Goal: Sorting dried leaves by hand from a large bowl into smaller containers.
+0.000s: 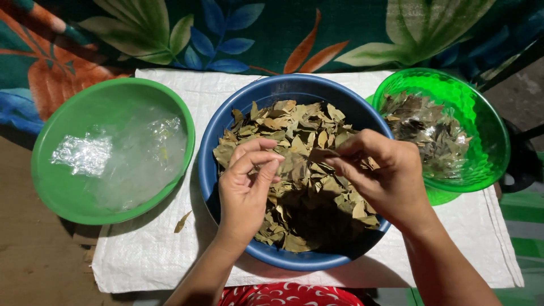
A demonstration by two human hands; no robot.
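Hands are held over the blue basin (226, 122) of dried bay leaves (300, 187): one leaf (309, 156) is pinched between left hand (245, 190) and right hand (385, 178), fingers closed, apparently for inspection. Flanking green bowls hold plastic film (122, 156) and separated leaves (428, 130).

Blue basin (226, 122), centre: heaped with dried bay leaves (309, 198). Left hand (245, 187) and right hand (385, 175) above it, fingertips pinching one leaf (303, 158) between them. Opaque green bowl (68, 192), left: crumpled clear plastic (119, 153). Translucent green bowl (481, 113), right: darker leaves (425, 127). All on a white woven sack (141, 255); stray leaf (182, 222) near left.
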